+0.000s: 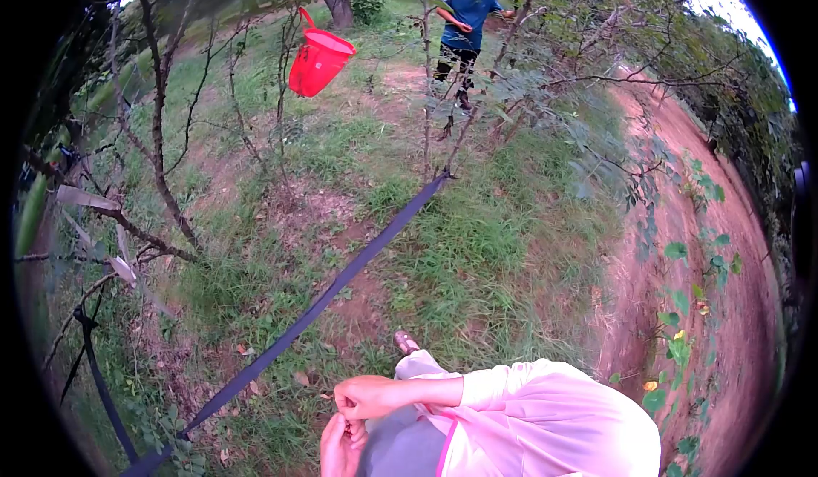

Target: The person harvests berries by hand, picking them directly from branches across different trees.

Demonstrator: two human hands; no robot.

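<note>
My right hand (pixel 366 397) comes in from the right out of a pale pink sleeve, its fingers closed. Just below it is my left hand (pixel 338 453), fingers curled and pressed up against the right. The two meet in front of my grey clothing (pixel 400 447). Whatever is between the fingers, if anything, is hidden. A long dark blue strap (pixel 319 304) runs diagonally past my hands, apart from them, from a thin stem down to the lower left.
A red bucket (pixel 319 66) hangs tilted among thin branches. Beyond it, a person in a blue shirt (pixel 469 13) stands on the grass. Bare, thorny-looking branches (pixel 158 119) rise at left, with a dark tied band (pixel 92 341). A dirt track (pixel 673 247) curves along the right.
</note>
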